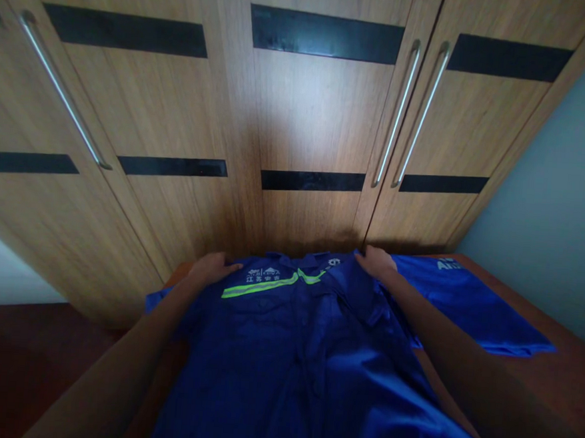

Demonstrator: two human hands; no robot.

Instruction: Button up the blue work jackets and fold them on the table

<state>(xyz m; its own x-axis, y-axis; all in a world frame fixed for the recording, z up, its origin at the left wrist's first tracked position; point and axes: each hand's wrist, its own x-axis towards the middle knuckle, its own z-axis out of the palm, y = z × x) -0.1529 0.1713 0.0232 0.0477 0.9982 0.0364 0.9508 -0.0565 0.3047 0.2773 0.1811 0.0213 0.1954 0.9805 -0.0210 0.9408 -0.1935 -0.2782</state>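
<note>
A dark blue work shirt (283, 352) lies spread out before me, collar at the far end. It has a yellow-green reflective stripe across the chest and white print on both sides. My left hand (213, 267) grips the shirt at its left shoulder, fingers mostly hidden behind the cloth and the thumb on top. At the opposite shoulder, my right hand (376, 261) pinches the fabric between thumb and fingers. The shirt's near end runs out of view at the bottom.
A brighter blue folded garment (460, 301) with white lettering lies to the right on the reddish-brown surface (569, 378). Behind stands a wooden wardrobe (309, 120) with long metal handles and black strips. A pale wall (549, 197) rises on the right.
</note>
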